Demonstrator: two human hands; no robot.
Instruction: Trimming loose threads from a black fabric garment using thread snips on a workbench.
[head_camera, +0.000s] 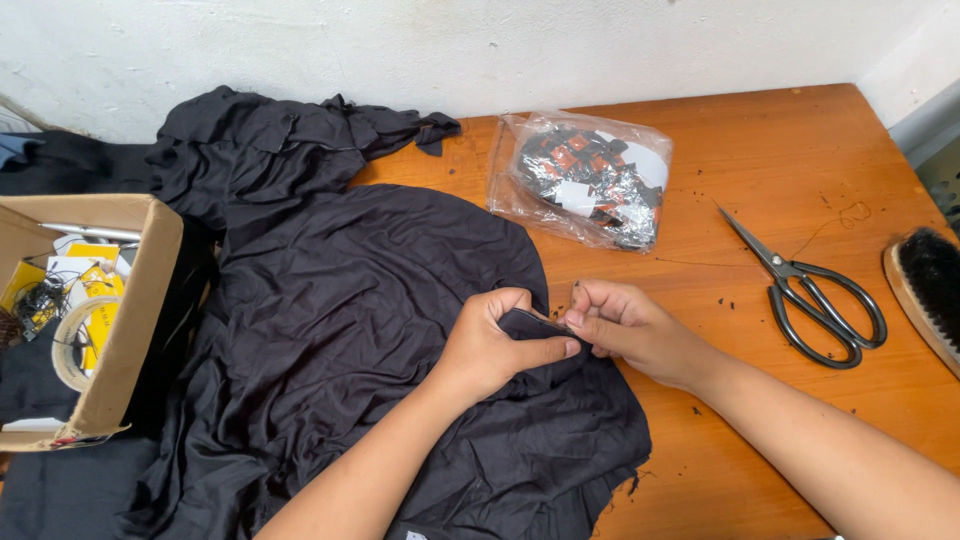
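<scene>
Pinching a fold of the cloth (340, 330), my left hand (490, 345) and right hand (625, 325) meet near its right edge, thumbs and fingertips clamped together on one small raised ridge. I see soft, thin, matte black fabric, heavily creased, spread over the left half of the glossy orange wood table (760, 150); the pinched ridge runs roughly left to right between my hands. Right of them lie black steel scissors (815, 295), blades pointing up-left. A crinkled clear bag (585, 180) of small black and silver pieces sits behind, a cardboard box (120, 330) at left, a bristle brush (925, 285) far right.
</scene>
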